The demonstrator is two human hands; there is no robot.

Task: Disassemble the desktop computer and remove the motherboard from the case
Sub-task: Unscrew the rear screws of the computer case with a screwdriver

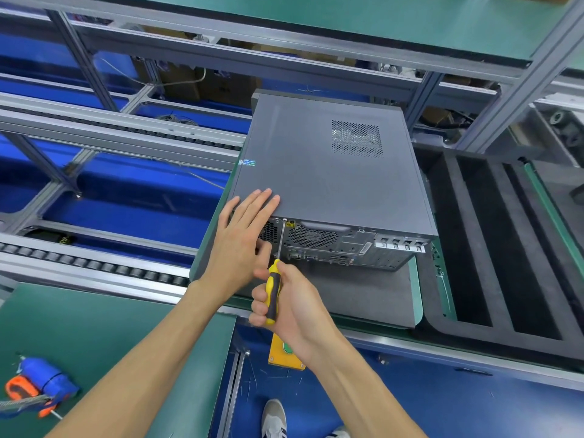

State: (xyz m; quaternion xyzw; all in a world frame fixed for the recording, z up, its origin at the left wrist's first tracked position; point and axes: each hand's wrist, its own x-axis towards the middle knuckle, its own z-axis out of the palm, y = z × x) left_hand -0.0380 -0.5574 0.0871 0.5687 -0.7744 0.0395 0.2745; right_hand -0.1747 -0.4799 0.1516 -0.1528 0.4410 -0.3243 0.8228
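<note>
The right hand (290, 305) grips the screwdriver (273, 292) at a rear screw; the open left hand (243, 235) steadies the case (331, 172). Keep the shaft straight and push firmly.

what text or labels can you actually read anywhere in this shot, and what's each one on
No text here reads clearly.
Holographic sticker on the computer case side panel: too blurred to read.
Yellow label on the case rear, beside the screwdriver tip: too small to read.
Pale lettering on a dark object under the roller conveyor: partly hidden, illegible.
Markings by the rear ports: too small to read.
</note>
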